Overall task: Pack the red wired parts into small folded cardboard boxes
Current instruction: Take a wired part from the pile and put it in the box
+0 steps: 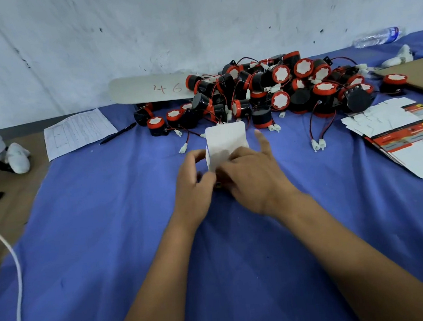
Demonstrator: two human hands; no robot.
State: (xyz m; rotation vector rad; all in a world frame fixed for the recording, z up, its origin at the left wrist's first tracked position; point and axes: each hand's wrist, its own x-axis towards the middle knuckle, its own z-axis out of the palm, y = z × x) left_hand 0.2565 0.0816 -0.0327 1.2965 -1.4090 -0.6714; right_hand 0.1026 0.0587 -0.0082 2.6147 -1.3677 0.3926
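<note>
A person is sitting at a surface draped in a blue cloth, and both bare hands are meeting at the middle of the view around a small white cardboard box. The left hand is curling its fingers round the box's left side, the thumb lying against the near edge, while the right hand is pressing over the box's lower right part with some fingers bent onto the card and the forefinger sticking out straight toward 12 o'clock, just beside the box's right edge. The box's upper flap is standing open and tilted away; whether a part is already lying inside I cannot tell, since the hands are covering the opening. The pile of red wired parts, black drums with red rims, thin red and black leads and white plugs, is lying at 12 to 1 o'clock from the hands, its nearest plugs just beyond the box. A stack of flat unfolded boxes, white with red printed panels, is lying at 3 o'clock near the right edge. A long pale card marked 46 is leaning at 11 o'clock behind the pile, with a printed sheet and a black pen lying at 10 o'clock. A plastic water bottle is lying at 2 o'clock, far back.
</note>
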